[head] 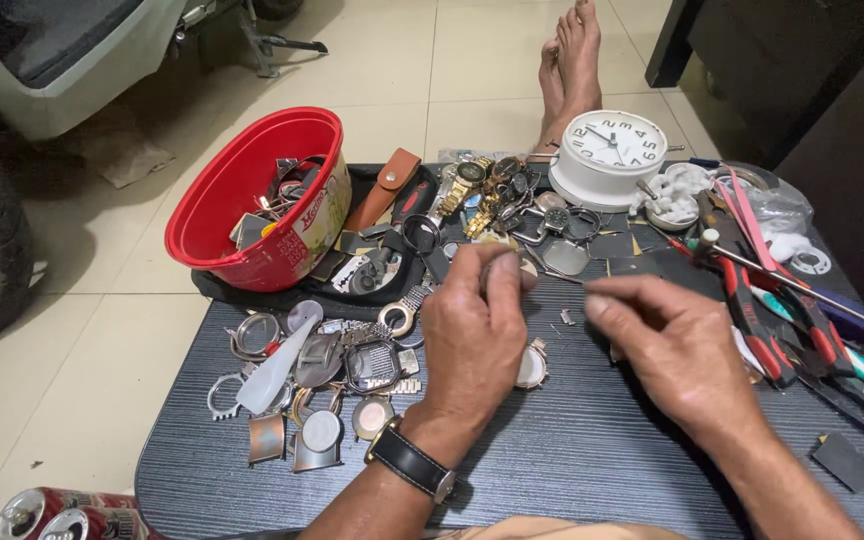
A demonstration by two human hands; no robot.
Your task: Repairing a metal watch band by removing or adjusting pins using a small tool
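Pinching small round watch part (pixel 505 268), left hand (pixel 472 335) holds it above dark surface (pixel 592 450), near loose watch cases (pixel 352 365). Right hand (pixel 677 345) beside it, fingers curled, contents unclear. Part likely light, slippery, fragile; grip by edges.

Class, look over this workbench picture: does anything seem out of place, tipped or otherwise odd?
Yes. The red plastic oval tub leans on the table's far-left edge, half overhanging the floor, parts still inside. Loose metal watch cases lie scattered by the left hand. Two red drink cans lie on the floor.
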